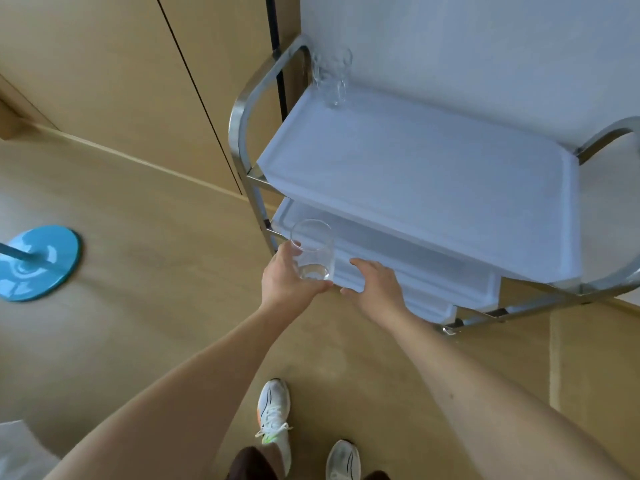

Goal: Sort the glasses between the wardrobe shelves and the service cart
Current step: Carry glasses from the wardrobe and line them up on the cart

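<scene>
Just unmarked glass (313, 251), left hand (285, 277)

Clear glass (313, 251), white cart shelves (433, 174), silvery frame (239, 123), turquoise round base (38, 263), beige floor (156, 237)

Soft, even daylight is filling the room, leaving only faint shadows under the cart (433, 174) shelves. The white trays are taking on a bluish cast. The metal frame (242, 109) is catching dull glare. The wide lens is bending straight lines near the edges. Slight blur is softening the far glasses (332, 76).
</scene>
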The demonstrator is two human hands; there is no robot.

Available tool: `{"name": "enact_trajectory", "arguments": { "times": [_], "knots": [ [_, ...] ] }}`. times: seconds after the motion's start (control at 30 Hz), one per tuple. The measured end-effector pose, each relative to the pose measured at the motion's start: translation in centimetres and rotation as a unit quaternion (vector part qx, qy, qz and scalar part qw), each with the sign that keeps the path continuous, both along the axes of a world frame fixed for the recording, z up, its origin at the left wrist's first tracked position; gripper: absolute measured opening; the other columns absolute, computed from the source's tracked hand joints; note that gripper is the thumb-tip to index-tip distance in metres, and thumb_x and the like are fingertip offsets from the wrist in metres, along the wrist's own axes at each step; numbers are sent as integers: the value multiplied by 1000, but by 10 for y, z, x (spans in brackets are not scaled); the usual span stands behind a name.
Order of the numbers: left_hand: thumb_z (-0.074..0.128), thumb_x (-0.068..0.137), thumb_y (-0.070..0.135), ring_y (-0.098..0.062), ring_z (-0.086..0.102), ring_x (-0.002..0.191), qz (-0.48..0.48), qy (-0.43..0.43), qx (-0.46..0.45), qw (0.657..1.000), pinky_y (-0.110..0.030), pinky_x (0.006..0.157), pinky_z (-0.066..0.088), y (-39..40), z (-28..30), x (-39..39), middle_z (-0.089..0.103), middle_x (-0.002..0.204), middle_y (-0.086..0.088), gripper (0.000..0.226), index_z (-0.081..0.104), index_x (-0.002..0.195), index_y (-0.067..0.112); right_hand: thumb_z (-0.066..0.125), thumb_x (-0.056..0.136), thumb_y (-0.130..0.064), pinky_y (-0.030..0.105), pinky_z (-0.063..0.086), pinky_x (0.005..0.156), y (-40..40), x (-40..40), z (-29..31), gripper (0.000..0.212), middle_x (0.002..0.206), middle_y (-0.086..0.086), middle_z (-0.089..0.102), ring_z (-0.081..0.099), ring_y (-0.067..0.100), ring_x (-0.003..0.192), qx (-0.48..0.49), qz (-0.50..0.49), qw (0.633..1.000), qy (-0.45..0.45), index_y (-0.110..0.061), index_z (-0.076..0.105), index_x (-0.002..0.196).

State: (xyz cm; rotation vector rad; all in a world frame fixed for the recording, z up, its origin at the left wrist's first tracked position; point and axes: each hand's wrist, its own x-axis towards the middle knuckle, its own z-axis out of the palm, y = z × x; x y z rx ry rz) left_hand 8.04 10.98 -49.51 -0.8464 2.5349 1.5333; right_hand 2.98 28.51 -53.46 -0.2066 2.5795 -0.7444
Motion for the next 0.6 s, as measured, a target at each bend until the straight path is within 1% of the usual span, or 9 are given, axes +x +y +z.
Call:
{"name": "enact_trajectory", "arguments": {
  "times": [0.07,0.13,0.27,0.33,0.47,0.53,0.6],
  "knots": [
    [90,58,32,-6,60,100,-1,4,2,1000,-29,79,51,-3,-34,-9,60,107,17,67,50,111,30,69,92,-40,37,34,110,-6,-8,-32,68,153,-2,44,33,26,142,0,-7,1000,8,-29,40,153],
    [90,58,32,-6,60,100,-1,12,6,1000,-29,79,51,-7,-68,-18,60,106,17,67,51,112,30,69,91,-40,37,34,109,-10,-17,-63,68,153,-2,44,33,27,142,1,-10,1000,19,-28,41,152],
    [91,58,35,-8,60,103,-1,33,1,999,-31,85,53,-18,-131,-39,60,109,16,69,51,114,30,70,91,-38,37,35,108,-20,-40,-119,68,154,-2,44,34,27,142,-2,-16,999,32,-28,42,152],
    [92,58,36,-10,59,106,-1,45,-3,999,-35,89,53,-26,-156,-52,58,111,16,71,51,116,30,70,90,-38,36,34,110,-25,-52,-142,68,154,-2,44,34,28,142,-5,-21,999,46,-27,43,152],
    [93,58,35,-8,57,108,3,76,0,997,-40,92,55,-41,-195,-82,56,115,20,73,46,114,38,72,90,-37,34,33,110,-35,-79,-179,66,151,1,48,35,28,141,0,-21,996,91,-25,46,150],
    [93,57,36,-7,56,108,0,100,-5,995,-37,90,54,-48,-210,-94,56,115,21,76,45,116,40,72,89,-37,35,35,109,-40,-94,-193,65,149,3,50,37,30,140,5,-26,993,115,-23,48,148],
    [94,57,38,-4,56,105,-1,124,-9,992,-30,86,51,-52,-223,-103,55,112,23,78,45,118,40,72,89,-37,35,34,109,-44,-106,-204,64,148,4,51,39,32,139,10,-24,990,138,-21,50,147]
  ]
}}
